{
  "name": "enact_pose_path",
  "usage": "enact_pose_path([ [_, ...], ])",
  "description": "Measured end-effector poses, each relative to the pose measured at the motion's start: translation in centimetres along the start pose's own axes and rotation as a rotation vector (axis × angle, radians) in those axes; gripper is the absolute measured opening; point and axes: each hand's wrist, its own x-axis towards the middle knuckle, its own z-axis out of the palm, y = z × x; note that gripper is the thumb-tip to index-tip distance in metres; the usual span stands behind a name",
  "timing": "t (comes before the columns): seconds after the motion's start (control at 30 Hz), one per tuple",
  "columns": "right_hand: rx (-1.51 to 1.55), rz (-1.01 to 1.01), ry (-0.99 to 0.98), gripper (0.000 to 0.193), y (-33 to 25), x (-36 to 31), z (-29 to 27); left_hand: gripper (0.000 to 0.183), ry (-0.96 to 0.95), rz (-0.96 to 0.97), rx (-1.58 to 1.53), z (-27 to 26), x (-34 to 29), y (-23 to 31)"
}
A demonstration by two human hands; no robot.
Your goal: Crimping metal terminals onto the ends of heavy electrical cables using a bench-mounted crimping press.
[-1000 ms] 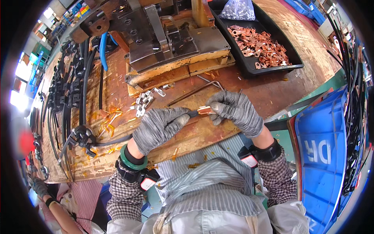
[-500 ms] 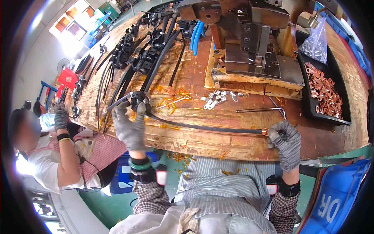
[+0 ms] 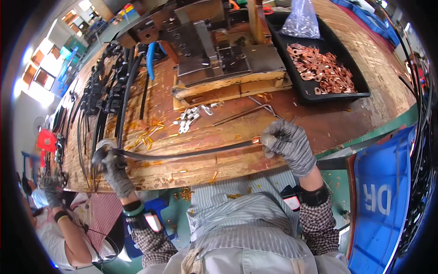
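A flat black cable (image 3: 191, 155) stretches between my two grey-gloved hands, just above the front of the wooden table. My left hand (image 3: 115, 171) is closed around its left end, where the cable meets a dark rounded bundle (image 3: 101, 154), partly hidden by the fingers. At the other end, my right hand (image 3: 291, 147) pinches the cable beside its bare copper tip (image 3: 256, 141). Beyond the cable lie several silver terminals (image 3: 188, 118) and yellow sleeve pieces (image 3: 148, 139). A bent metal hex key (image 3: 242, 114) rests behind my right hand.
A heavy metal press (image 3: 214, 50) stands on a wooden base at the back. Right of it, a black tray (image 3: 356, 84) holds copper lugs (image 3: 321, 71) and a clear bag (image 3: 302, 20). Black cable assemblies (image 3: 107, 86) cover the left side. A co-worker's gloved hand (image 3: 50, 192) is far left.
The view has swung to the right, so the press and tray appear farther left. Both hands still hold the cable; the left one has turned, its fingers now wrapped around the bundle.
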Motion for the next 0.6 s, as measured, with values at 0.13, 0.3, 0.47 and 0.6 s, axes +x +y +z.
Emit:
enact_pose_path([
  [0.13, 0.007, 0.095, -0.063, 0.011, -0.4, -0.2, 0.0, 0.035, -0.138, 0.037, -0.805, 2.4, 0.2, 3.4],
  [0.3, 0.095, 0.053, -0.071, 0.010, -0.7, 0.4, 0.5, 0.048, -0.335, 0.157, -0.962, 5.5, 1.8, 6.7],
  [0.47, 0.031, -0.125, -0.086, 0.009, -3.1, 1.4, 1.5, 0.058, -0.531, 0.026, -1.190, 7.3, 3.7, 6.4],
  [0.6, -0.017, -0.151, -0.095, 0.008, -3.7, 3.2, 1.8, 0.053, -0.857, -0.049, -1.410, 7.0, 6.5, 4.7],
])
